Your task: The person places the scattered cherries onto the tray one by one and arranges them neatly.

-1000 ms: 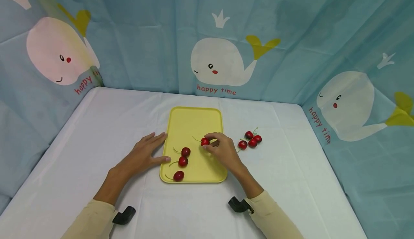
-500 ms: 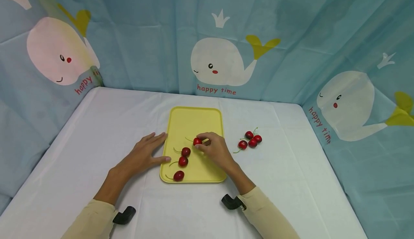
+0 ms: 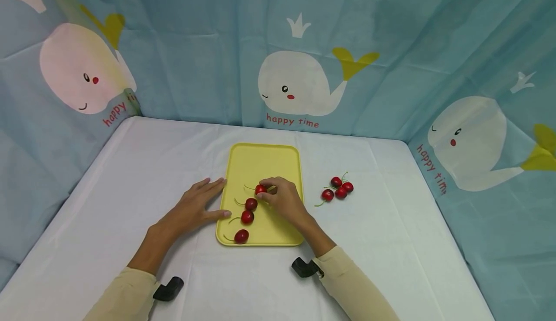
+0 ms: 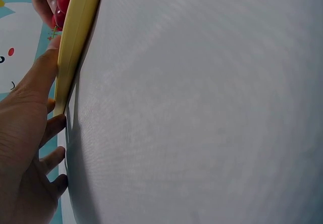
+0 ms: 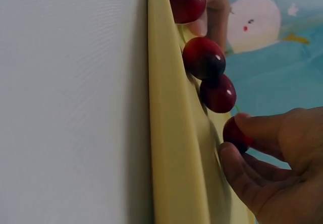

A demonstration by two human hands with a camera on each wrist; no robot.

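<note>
- While the left hand [image 3: 191, 207] lies at 9 o'clock with fingers straight and spread, its thumb touches the rim of the pale-yellow, rectangular, plastic-looking tray [image 3: 260, 161], probably to steady it.
- Right hand [image 3: 284, 200] comes in from 4 o'clock; thumb and forefinger pinch a glossy red round cherry [image 3: 260, 190] by its sides, thin green stem towards 10. Fingertip hold likely chosen because the fruit is small and could roll.
- Held cherry is near the tray's middle. Three dark-red round cherries [image 3: 247, 217] run from just beside it towards 7, stems pointing between 8 and 10: seemingly a deliberate row.
- Four glossy red stemmed cherries [image 3: 340, 193] sit bunched off the tray at 3 o'clock, on white cloth [image 3: 369, 244], probably for the right hand's easy reach.
- Unclear: whether the held cherry touches the tray; whether the fruit is real. Right hand's other fingers partly hidden in the head view. Left wrist view mostly cloth, cherries cut off at 11; right wrist view crops its uppermost cherry.
</note>
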